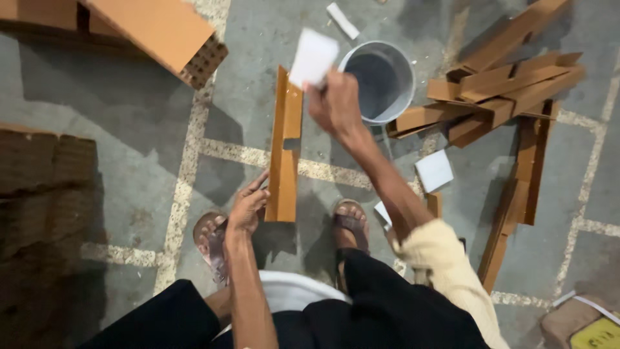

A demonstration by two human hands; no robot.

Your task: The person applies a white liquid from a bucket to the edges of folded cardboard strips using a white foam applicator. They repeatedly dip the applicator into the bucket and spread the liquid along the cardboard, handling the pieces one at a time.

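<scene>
Head view, looking straight down over the knees: an orange L-shaped angle strip [285, 148] is stood on end on the grey floor [142, 123], between the two sandalled feet. Its near end is steadied by the left hand [247, 208], fingers curled loosely against the edge, more a light brace than a full grip. A white rectangular pad [313, 57], likely sandpaper or a wipe, is pinched in the right hand [336, 103], which is closed around the lower edge of the pad and raised just right of the strip's upper end. Contact between pad and strip cannot be confirmed; the pad appears to be lifted clear.

Step judged to be in hand: rubbing or wiping along the strip, caught between strokes. For the next move the pad would have to be laid flat on the strip's face and drawn along its length, while the lower end is kept pinned so the strip does not skid or tip.

A grey bucket [381, 77] is seen just beyond the right hand. More orange strips [504, 90] are piled to the right, a second white pad [434, 170] lies beside them, and a cardboard box [155, 29] is at the upper left.
</scene>
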